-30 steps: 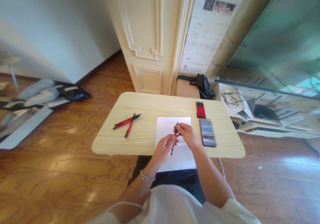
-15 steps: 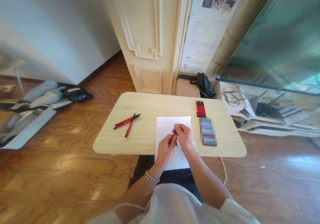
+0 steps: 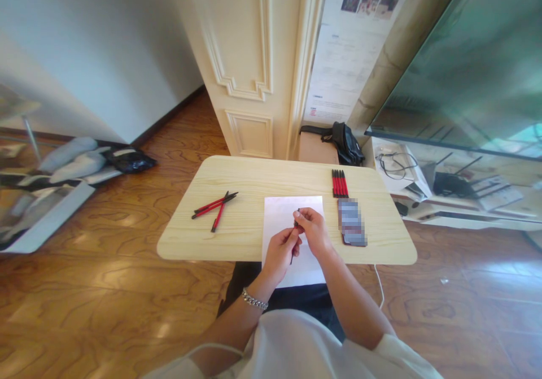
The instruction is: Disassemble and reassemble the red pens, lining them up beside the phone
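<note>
Both of my hands hold one red and black pen (image 3: 295, 227) over a white sheet of paper (image 3: 283, 215) on a small light wooden table (image 3: 237, 232). My left hand (image 3: 280, 251) grips the pen's lower part. My right hand (image 3: 312, 230) pinches its upper end. Three loose red pens (image 3: 215, 205) lie on the left side of the table. A neat row of several red and black pens (image 3: 339, 184) lies at the far right. Just in front of that row lies a phone (image 3: 352, 223).
A cream panelled door (image 3: 249, 62) stands behind the table. A black bag (image 3: 345, 142) sits on a box beside it. A low shelf with cables and routers (image 3: 449, 190) is at the right. Grey items (image 3: 71, 161) lie on the wooden floor at left.
My hands stayed over the paper and shifted slightly on the pen. The pen's dark lower tip shows below my left hand again, after being hidden half a second ago.
</note>
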Available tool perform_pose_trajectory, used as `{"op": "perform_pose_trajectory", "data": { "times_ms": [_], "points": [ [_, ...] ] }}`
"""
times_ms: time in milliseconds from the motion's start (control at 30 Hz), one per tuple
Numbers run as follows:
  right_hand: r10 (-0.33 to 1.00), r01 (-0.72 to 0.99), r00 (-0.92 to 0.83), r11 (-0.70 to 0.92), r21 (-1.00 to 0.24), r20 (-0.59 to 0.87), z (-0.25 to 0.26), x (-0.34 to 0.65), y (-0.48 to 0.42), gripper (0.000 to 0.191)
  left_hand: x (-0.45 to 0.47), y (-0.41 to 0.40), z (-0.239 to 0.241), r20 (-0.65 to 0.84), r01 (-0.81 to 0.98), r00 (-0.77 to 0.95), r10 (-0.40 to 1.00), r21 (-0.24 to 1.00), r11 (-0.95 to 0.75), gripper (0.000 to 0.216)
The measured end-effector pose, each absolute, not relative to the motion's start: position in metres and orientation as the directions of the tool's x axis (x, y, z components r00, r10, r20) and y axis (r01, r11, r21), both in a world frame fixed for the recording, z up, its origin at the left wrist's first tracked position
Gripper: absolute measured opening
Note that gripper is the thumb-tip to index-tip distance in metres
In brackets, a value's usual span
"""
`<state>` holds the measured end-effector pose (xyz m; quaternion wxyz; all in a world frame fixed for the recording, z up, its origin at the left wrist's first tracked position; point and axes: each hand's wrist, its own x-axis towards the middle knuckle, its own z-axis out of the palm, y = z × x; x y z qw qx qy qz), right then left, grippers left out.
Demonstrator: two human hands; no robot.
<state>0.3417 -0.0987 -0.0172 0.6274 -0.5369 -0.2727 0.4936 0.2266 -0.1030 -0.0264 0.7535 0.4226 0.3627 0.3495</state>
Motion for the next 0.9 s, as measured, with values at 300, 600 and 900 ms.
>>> {"op": "perform_pose_trajectory", "data": {
  "times_ms": [300, 600, 900],
  "points": [
    [0.933, -0.394, 0.28, -0.104, -0.913, -0.227, -0.0186, 0.3447, -0.0993, 0.039, 0.2239, -0.1037, -0.0226, -0.26, -0.251, 0.54, 0.8, 0.858, 0.449, 0.035],
    [0.938, -0.404, 0.242, -0.136, -0.905, -0.249, -0.0208, 0.3473, -0.1005, 0.04, 0.223, -0.1043, -0.0257, -0.243, -0.237, 0.531, 0.812, 0.877, 0.417, 0.037],
    [0.934, -0.362, 0.272, -0.123, -0.924, -0.231, -0.0197, 0.3468, -0.1005, 0.04, 0.2217, -0.1033, -0.0262, -0.25, -0.214, 0.53, 0.81, 0.885, 0.413, 0.037]
  ]
}}
